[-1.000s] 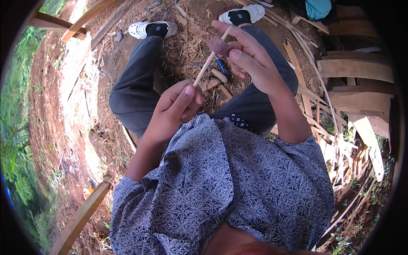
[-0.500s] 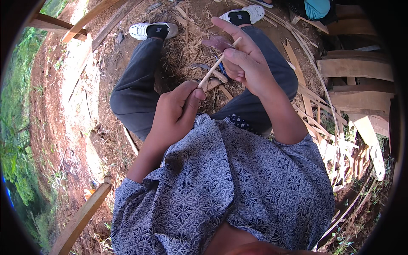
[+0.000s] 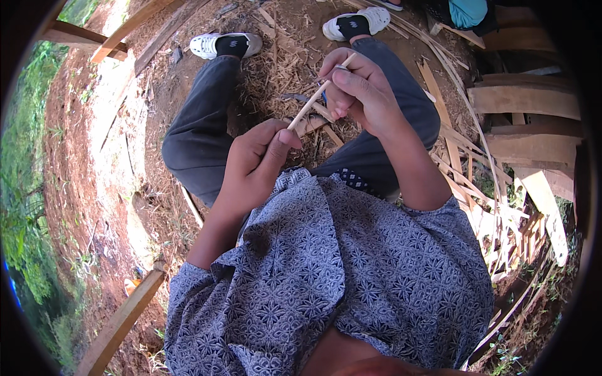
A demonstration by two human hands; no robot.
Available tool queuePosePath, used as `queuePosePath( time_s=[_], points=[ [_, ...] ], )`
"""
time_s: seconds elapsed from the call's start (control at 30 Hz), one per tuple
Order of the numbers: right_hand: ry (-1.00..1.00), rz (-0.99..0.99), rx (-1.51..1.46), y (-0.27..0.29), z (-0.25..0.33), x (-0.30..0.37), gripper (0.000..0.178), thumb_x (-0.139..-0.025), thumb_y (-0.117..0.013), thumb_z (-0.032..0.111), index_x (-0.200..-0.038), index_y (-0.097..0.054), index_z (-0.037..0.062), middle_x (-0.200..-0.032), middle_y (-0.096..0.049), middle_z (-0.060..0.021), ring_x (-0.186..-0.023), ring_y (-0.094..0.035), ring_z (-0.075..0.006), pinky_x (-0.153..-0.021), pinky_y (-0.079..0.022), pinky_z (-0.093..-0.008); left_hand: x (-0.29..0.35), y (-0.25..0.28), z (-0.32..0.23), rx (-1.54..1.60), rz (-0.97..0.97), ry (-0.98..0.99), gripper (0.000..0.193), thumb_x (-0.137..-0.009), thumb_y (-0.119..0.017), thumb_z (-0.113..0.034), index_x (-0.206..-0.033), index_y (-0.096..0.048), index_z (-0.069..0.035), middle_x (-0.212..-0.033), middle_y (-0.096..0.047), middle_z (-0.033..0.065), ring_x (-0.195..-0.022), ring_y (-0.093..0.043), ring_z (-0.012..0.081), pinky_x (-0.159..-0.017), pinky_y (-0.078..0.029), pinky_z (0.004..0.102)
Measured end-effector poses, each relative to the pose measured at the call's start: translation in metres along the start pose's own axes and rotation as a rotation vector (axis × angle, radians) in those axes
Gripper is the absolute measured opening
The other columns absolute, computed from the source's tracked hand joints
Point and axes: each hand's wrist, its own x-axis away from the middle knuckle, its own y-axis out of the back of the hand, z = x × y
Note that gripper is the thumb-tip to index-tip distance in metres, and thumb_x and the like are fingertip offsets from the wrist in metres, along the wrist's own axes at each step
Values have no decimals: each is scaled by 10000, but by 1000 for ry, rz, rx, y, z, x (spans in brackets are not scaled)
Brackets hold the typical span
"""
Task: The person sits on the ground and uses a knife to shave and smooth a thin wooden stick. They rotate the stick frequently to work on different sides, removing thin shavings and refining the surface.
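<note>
A thin, pale wooden stick (image 3: 308, 108) runs slantwise between my two hands. My left hand (image 3: 254, 160) is closed on its lower end, pinching it between thumb and forefinger. Around the upper part of the stick, my right hand (image 3: 364, 91) is closed with the thumb pressed on top and the fingers curled under. The stick's tip (image 3: 351, 58) pokes out past that thumb. A small, thin brownish piece (image 3: 339, 67) is tucked in my right fingers against the stick. Most of it is hidden, and I cannot tell its kind.
Wood shavings (image 3: 288, 62) and offcuts cover the dirt between my white shoes (image 3: 213, 45). Long split strips (image 3: 461, 150) lie to the right, near stacked wooden boards (image 3: 527, 103). A wooden beam (image 3: 122, 323) stands at the lower left; greenery (image 3: 28, 188) lies beyond.
My right forefinger, stretched out before, has curled in around the stick. The brownish piece that showed flat is now folded mostly out of sight. My left hand has barely moved.
</note>
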Motion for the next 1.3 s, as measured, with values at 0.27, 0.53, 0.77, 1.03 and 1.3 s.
queuePosePath(
  time_s=[0.27, 0.53, 0.77, 1.03, 1.3],
  points=[
    [-10, 124, -127, 6, 2, 0, 410, -958, -568, 331, -1183, -529, -9, -810, -581, -79, -808, -631, -161, -776, -534, -297, 2, 5, 2, 203, 40, 62, 299, -1044, -468, -228, -906, -614, -7, -637, -362, -87, -581, -295, 17, -519, -226, 216],
    [61, 63, 280, 17, 11, -4, 268, -967, -540, 177, -1170, -569, 3, -1031, -654, -79, -899, -640, -128, -802, -552, -310, 5, 5, -1, 196, 19, 56, 299, -1045, -468, -232, -911, -611, -7, -645, -371, -84, -588, -301, 20, -524, -232, 214],
    [-10, 162, 65, 16, 18, -3, 207, -988, -545, 169, -1140, -569, 30, -1147, -661, -122, -1006, -661, -164, -852, -561, -296, 3, 7, -4, 150, 39, 51, 305, -1047, -466, -242, -911, -606, -8, -649, -383, -79, -595, -314, 21, -526, -237, 216],
    [-114, 87, 265, 9, 19, -1, 288, -1007, -485, 206, -1225, -559, 33, -920, -603, -21, -734, -569, -96, -697, -502, -251, 1, 3, 0, 93, -16, 13, 291, -1046, -447, -225, -916, -580, -1, -605, -368, -82, -535, -283, 3, -490, -201, 212],
    [-104, 91, 326, 7, 29, -1, 345, -1029, -459, 255, -1211, -566, -18, -833, -568, -1, -696, -555, -75, -731, -527, -254, 0, 4, -1, 127, -13, 17, 298, -1046, -454, -241, -918, -582, -4, -602, -366, -82, -535, -285, 3, -491, -201, 213]
  ],
)
